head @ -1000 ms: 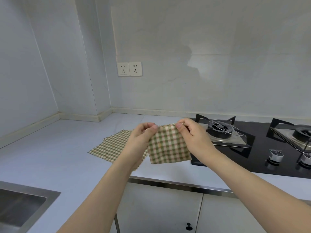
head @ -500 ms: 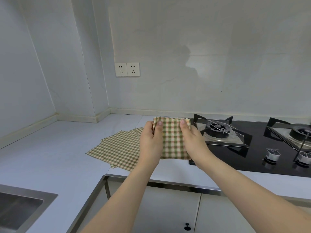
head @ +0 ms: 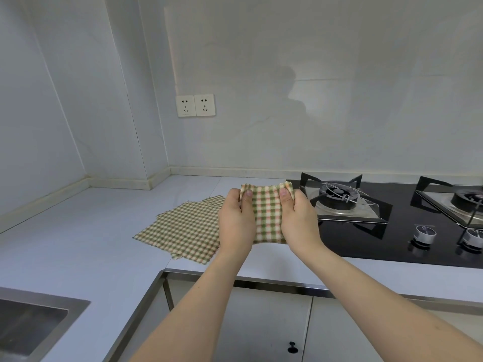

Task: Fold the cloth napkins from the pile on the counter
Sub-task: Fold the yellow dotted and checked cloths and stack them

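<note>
Far left, low corner: edge of a steel sink (head: 34, 320), set into the pale counter (head: 78, 231). Nothing of the task there.

Moving right, the pile of napkins (head: 183, 228) lies flat on the counter, checked green and cream, just left of my hands. I can make out several offset edges along its near and left sides, so I judge more than one sheet is stacked there, but I cannot count them. All of these look unfolded.

Centre: my left hand (head: 236, 220) grips the left edge of the napkin in hand (head: 266, 212), thumb on the front face near the top corner, fingers curled behind. The cloth hangs as a narrow upright panel, its top edge bunched slightly between the two thumbs. It reads as already doubled over at least once, since it is much narrower than the sheets in the pile. It is held up off the counter, in front of the pile's right corner and the left end of the stove.

My right hand (head: 299, 218) mirrors the left, pinching the right edge with the thumb on front, fingers wrapped behind.

Right: black glass stove (head: 392, 239) with two burners and knobs, close beside the work.

Progress, as I judge it: I see no finished folded napkin set down anywhere in view. This one is mid-fold; the pile remains. Early in the job, most of it left.
</note>
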{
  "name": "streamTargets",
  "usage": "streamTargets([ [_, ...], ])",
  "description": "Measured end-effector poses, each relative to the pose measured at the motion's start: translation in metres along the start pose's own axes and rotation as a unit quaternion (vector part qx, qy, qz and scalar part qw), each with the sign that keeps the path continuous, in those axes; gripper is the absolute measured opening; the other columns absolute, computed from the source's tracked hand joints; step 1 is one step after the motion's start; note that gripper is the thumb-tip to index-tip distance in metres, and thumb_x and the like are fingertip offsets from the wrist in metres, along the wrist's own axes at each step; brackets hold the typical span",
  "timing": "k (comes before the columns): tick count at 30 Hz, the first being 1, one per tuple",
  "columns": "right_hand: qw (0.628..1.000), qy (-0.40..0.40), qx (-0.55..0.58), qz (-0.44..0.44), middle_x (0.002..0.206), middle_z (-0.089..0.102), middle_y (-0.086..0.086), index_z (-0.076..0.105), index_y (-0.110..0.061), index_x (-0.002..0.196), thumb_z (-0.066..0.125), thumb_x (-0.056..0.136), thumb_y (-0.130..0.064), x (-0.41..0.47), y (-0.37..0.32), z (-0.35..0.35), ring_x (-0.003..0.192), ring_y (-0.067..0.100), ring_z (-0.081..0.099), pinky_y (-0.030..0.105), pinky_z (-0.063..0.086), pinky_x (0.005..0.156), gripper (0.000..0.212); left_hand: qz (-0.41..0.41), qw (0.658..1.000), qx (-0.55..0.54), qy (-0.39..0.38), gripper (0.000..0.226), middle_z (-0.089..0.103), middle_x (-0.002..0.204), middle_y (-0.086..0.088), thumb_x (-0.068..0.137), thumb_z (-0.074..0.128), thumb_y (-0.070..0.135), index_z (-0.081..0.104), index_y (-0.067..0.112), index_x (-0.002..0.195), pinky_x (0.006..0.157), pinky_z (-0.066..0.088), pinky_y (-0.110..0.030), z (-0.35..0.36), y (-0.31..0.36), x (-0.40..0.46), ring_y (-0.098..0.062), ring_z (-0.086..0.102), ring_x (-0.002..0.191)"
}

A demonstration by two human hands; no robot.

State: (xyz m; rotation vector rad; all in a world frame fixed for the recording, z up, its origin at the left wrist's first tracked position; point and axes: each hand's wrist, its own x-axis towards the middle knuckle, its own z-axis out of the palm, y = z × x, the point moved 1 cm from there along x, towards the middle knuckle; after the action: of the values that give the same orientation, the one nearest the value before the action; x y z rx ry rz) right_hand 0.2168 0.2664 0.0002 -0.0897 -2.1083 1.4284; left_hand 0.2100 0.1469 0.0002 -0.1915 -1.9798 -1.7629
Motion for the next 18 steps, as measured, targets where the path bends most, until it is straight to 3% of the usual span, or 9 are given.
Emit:
streamTargets([
  [3, 1.0, -0.003, 0.005, 0.001, 0.071, 0.051, 0.006, 0.047, 0.001, 0.083, 0.04, 0.1, -0.044, 0.003, 0.003, 0.003, 0.062, 0.015, 0.043, 0.036, 0.039, 0.059, 0.049, -0.002, 1.0, -0.015, 0.002, 0.036, 0.034, 0.056, 0.012, 0.102, 0.047, 0.027, 0.039, 0.018, 0.068, 0.043, 0.027, -0.015, 0.001, -0.005, 0.002, -0.003, 0.029, 0.048],
  [9, 0.999, -0.009, 0.02, 0.024, 0.078, 0.057, 0.007, 0.051, 0.0, 0.086, 0.039, 0.1, -0.047, 0.016, 0.016, 0.011, 0.068, 0.017, 0.05, 0.045, 0.048, 0.073, 0.05, -0.043, 0.999, -0.005, 0.002, 0.036, 0.038, 0.061, 0.008, 0.102, 0.043, 0.036, 0.042, 0.018, 0.071, 0.046, 0.032, -0.017, 0.004, -0.019, 0.017, -0.007, 0.034, 0.054],
  [13, 0.996, -0.039, 0.03, 0.076, 0.092, 0.065, 0.002, 0.059, -0.012, 0.095, 0.032, 0.098, -0.057, 0.032, 0.035, 0.023, 0.087, 0.02, 0.062, 0.047, 0.051, 0.087, 0.053, -0.047, 0.999, 0.009, -0.007, 0.037, 0.037, 0.061, 0.008, 0.102, 0.042, 0.036, 0.041, 0.019, 0.07, 0.044, 0.031, -0.015, 0.011, -0.037, 0.033, -0.006, 0.034, 0.053],
  [18, 0.993, -0.032, 0.029, 0.108, 0.092, 0.068, 0.008, 0.061, -0.009, 0.091, 0.031, 0.098, -0.057, 0.069, 0.077, 0.049, 0.089, 0.027, 0.065, 0.048, 0.053, 0.085, 0.057, -0.083, 0.996, 0.004, -0.018, 0.038, 0.037, 0.063, 0.005, 0.102, 0.043, 0.036, 0.039, 0.018, 0.068, 0.054, 0.032, -0.027, 0.035, -0.083, 0.066, -0.011, 0.036, 0.058],
])
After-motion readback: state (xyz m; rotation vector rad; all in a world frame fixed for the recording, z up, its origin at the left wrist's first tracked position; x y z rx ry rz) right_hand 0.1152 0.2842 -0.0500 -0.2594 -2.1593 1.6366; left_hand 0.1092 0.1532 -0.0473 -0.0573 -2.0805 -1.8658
